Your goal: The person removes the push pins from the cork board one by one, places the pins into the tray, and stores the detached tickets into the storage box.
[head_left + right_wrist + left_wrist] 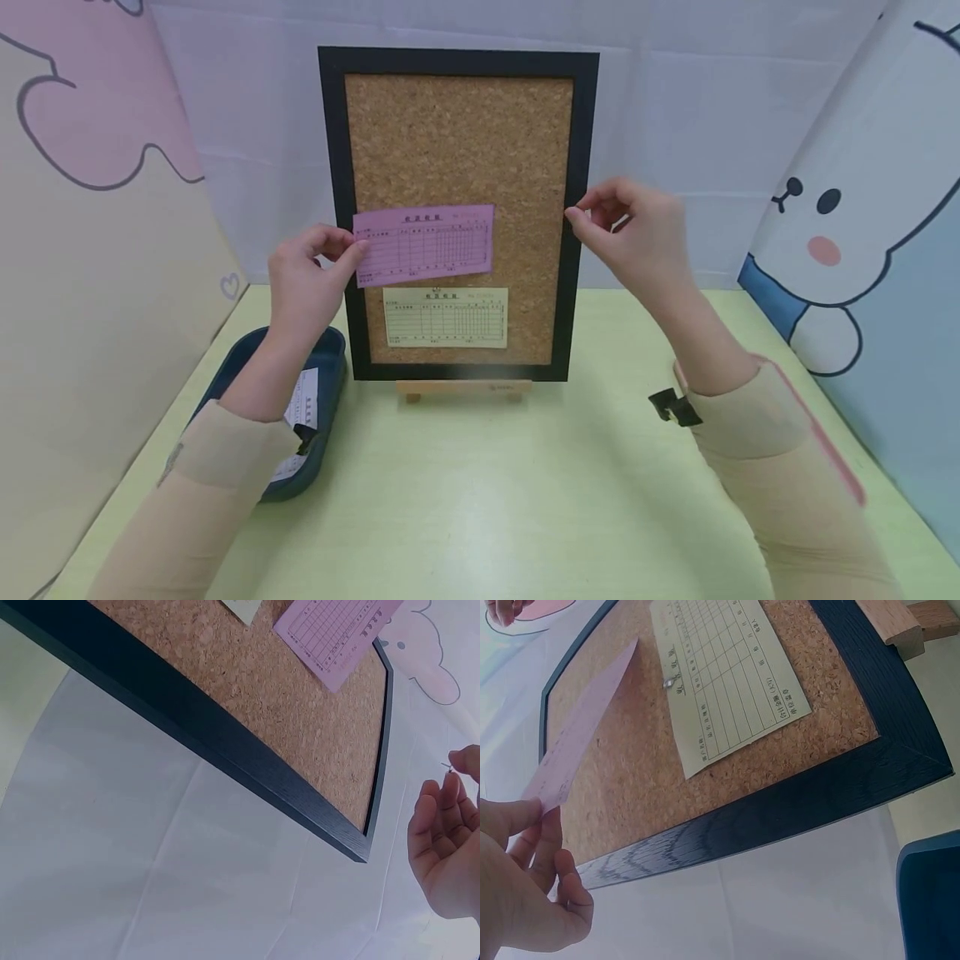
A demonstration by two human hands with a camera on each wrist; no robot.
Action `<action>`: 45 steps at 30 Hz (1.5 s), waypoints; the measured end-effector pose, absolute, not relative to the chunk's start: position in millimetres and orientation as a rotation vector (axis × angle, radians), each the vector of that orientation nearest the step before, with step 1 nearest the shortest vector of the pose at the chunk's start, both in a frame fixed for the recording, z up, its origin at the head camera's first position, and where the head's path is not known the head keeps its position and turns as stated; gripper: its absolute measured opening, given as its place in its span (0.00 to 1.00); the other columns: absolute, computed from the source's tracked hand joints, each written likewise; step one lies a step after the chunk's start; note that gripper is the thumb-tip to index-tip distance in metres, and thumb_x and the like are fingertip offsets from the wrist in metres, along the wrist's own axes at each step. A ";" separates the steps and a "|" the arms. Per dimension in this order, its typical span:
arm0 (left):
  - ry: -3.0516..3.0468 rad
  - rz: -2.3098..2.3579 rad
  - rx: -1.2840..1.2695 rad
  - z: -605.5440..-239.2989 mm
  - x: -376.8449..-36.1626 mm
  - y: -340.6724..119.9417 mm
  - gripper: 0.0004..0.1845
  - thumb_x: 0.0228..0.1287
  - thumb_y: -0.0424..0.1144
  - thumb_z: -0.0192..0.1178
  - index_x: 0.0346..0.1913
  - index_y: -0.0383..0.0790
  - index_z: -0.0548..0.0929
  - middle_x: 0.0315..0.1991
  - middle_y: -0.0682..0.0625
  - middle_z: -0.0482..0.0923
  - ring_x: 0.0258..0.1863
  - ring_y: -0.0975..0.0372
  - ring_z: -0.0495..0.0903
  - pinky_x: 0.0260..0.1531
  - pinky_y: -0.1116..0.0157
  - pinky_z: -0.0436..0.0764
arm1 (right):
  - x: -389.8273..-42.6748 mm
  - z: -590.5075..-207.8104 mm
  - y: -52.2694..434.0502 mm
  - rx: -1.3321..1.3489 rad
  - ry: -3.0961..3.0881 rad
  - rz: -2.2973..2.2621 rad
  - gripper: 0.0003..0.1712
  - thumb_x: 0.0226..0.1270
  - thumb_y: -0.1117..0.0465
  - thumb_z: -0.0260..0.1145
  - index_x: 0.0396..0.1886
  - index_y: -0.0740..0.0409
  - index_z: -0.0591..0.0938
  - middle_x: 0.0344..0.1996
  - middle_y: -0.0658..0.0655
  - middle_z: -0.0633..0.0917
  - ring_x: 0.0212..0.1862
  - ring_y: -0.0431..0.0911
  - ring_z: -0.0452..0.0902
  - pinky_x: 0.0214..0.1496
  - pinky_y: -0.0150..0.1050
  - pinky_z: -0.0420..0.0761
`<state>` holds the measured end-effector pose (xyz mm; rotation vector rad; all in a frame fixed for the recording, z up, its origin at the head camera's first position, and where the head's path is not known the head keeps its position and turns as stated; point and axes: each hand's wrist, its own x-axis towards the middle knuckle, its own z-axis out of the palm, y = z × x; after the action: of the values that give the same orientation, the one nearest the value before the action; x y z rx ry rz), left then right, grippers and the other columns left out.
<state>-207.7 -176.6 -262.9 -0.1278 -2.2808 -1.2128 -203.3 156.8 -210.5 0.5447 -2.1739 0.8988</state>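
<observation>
Closest to me were the two sleeved forearms stretched over the pale green tabletop (480, 500), and beyond them the pink slip (423, 245) lay flat against the cork board (457, 142), a little askew, just above the cream slip (446, 317) already fixed there. The left hand (307, 271) pinched the pink slip's left edge between thumb and curled fingers, so that grip was closed on the paper. The right hand (630, 225) hovered at the board's black frame (583, 208), thumb and forefinger nipped on what looked like a small pin (447, 768), the other fingers loosely bent. To my eye the thing to do well was squaring the pink slip level with the cream one first, keeping it pressed flat, then bringing the pin straight in near the top middle, clear of the holding fingers. The board leaned on a small wooden easel (463, 389), so a hard push might have tipped it. A dark blue tray (330, 350) sat to the left.
</observation>
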 end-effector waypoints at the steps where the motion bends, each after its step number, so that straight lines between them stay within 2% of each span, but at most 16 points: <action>1: -2.276 -1.205 -0.135 -262.4 -206.8 -176.9 0.15 0.62 0.48 0.62 0.37 0.37 0.83 0.29 0.47 0.78 0.33 0.64 0.70 0.30 0.67 0.61 | -201.3 -209.9 158.8 0.535 -2.174 0.897 0.10 0.59 0.60 0.67 0.30 0.64 0.83 0.19 0.54 0.78 0.24 0.32 0.70 0.29 0.22 0.69; 13: -2.298 -1.144 -0.127 -252.5 -193.1 -185.2 0.15 0.61 0.48 0.62 0.39 0.39 0.85 0.32 0.50 0.78 0.33 0.65 0.68 0.26 0.69 0.60 | -184.3 -207.7 187.1 0.454 -2.223 0.860 0.11 0.60 0.58 0.68 0.35 0.63 0.84 0.22 0.53 0.78 0.26 0.32 0.69 0.33 0.20 0.70; 18: -2.320 -1.110 -0.092 -246.1 -186.0 -191.8 0.16 0.61 0.50 0.62 0.41 0.41 0.86 0.32 0.50 0.77 0.35 0.66 0.67 0.24 0.70 0.60 | -180.8 -205.7 199.6 0.438 -2.226 0.848 0.12 0.59 0.58 0.69 0.34 0.64 0.83 0.21 0.46 0.76 0.25 0.32 0.68 0.33 0.20 0.70; 25: -2.341 -1.066 -0.072 -238.6 -178.4 -198.2 0.16 0.60 0.50 0.63 0.42 0.41 0.87 0.33 0.49 0.77 0.37 0.66 0.65 0.27 0.70 0.60 | -172.6 -204.1 216.0 0.406 -2.228 0.782 0.12 0.57 0.58 0.70 0.32 0.65 0.83 0.20 0.38 0.73 0.24 0.29 0.68 0.32 0.18 0.70; 32: -2.357 -1.000 -0.084 -230.8 -170.0 -203.7 0.15 0.60 0.49 0.63 0.42 0.41 0.87 0.34 0.49 0.77 0.36 0.67 0.64 0.25 0.70 0.60 | -162.6 -201.8 234.5 0.413 -2.207 0.775 0.09 0.54 0.64 0.71 0.31 0.65 0.84 0.20 0.33 0.73 0.23 0.25 0.68 0.32 0.16 0.70; 45: -2.400 -0.869 -0.125 -223.4 -159.4 -221.6 0.15 0.63 0.44 0.61 0.46 0.36 0.85 0.36 0.42 0.78 0.39 0.65 0.63 0.33 0.68 0.60 | -145.8 -201.3 267.7 0.270 -2.261 0.671 0.12 0.56 0.58 0.71 0.32 0.64 0.82 0.20 0.27 0.70 0.22 0.20 0.65 0.33 0.13 0.66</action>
<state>-159.4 -221.6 -223.4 -0.1248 -2.4003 -0.8691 -145.8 267.7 -201.3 0.2699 -2.2611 0.6713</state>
